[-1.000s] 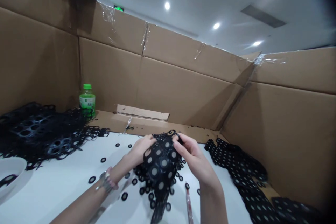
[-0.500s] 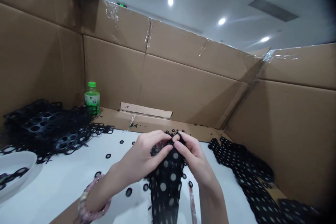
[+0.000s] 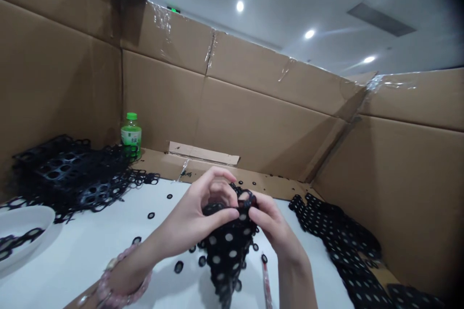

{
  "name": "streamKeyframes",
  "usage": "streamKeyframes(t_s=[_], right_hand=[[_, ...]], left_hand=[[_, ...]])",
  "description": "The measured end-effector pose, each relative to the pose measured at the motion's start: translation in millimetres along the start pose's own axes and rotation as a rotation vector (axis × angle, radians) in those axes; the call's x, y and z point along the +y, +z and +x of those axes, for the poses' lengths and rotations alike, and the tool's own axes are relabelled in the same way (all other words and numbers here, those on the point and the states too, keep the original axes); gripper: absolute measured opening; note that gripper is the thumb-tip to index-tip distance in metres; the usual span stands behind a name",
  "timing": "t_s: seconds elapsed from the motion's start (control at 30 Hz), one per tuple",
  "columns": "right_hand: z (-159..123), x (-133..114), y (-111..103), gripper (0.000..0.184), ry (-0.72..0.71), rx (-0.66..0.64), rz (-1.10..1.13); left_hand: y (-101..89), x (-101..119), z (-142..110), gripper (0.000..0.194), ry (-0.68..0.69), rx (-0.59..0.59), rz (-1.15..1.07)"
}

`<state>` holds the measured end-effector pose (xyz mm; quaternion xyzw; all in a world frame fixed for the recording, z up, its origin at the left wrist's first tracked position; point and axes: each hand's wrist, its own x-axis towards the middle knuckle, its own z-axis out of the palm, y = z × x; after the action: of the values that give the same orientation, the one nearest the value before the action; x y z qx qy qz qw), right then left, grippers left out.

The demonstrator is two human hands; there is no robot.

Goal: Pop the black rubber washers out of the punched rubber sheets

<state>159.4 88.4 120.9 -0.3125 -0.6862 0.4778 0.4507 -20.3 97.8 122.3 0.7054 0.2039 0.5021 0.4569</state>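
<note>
Left grip [image 3: 194,217] stands half open, its fingers arched above the black punched sheet [image 3: 226,246] and its thumb side lying along the top edge; I cannot tell whether it has a real hold. Right grip [image 3: 271,222] is narrow, pinched on that same edge, so the sheet hangs between them, tip down, over the white surface [image 3: 54,263]. I judge the step in hand to be working at that top edge, where the rings sit close. Loose black rings [image 3: 178,266] lie scattered beneath it. Against the earlier frame, I have lifted and opened the left grip, no longer lying flat across the sheet, and the sheet's lower tip now shows inside the view. Off to the left sits a stack of punched sheets [image 3: 68,178]; dotted sheet [image 3: 337,236] lies heaped on the right.
</note>
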Motion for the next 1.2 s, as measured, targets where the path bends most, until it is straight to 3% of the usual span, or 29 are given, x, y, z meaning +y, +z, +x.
streamKeyframes(t_s=[0.2,0.27,0.37,0.43,0.53,0.67,0.73,0.9,1.0,1.1,1.2], right_hand=[[-1.0,-5.2,-1.1,0.029,0.01,-0.103,-0.092],[-1.5,-3.8,-0.4,0.029,0.053,-0.118,-0.045],[-2.1,-1.9,4.8,0.029,0.043,0.017,-0.024],[-3.0,-2.0,11.9,0.027,0.008,0.143,-0.049],[-5.9,-3.2,25.7,0.024,-0.038,0.262,-0.104],[-8.9,-3.8,39.9,0.02,-0.121,0.354,-0.172],[-9.4,-3.9,42.6,0.023,-0.166,0.398,-0.159],[-12.5,-6.6,38.9,0.023,-0.182,0.694,0.031],[-13.6,-7.7,37.0,0.023,-0.142,0.649,0.117],[-13.1,-7.6,37.9,0.022,-0.104,0.617,0.218],[-13.5,-8.5,35.0,0.02,-0.048,0.584,0.268]], left_hand=[[-0.8,13.3,-6.6,0.047,-0.005,-0.112,0.123],[-1.4,11.8,-6.7,0.048,0.106,-0.006,0.258],[-0.8,5.8,-7.7,0.024,0.357,0.246,0.554],[1.3,2.5,-9.0,0.023,0.409,0.241,0.677],[5.9,3.0,-10.4,0.033,0.239,0.091,0.701],[9.2,11.5,-9.8,0.028,0.03,-0.002,0.59],[9.7,13.7,-9.1,0.023,-0.006,-0.037,0.502],[12.9,8.6,-7.5,0.018,-0.03,-0.056,0.307],[14.6,4.5,-6.9,0.017,0.012,-0.049,0.292],[14.7,-2.1,-4.7,0.045,0.057,0.043,0.324],[13.6,-9.5,-2.0,0.056,-0.008,-0.034,0.161]])
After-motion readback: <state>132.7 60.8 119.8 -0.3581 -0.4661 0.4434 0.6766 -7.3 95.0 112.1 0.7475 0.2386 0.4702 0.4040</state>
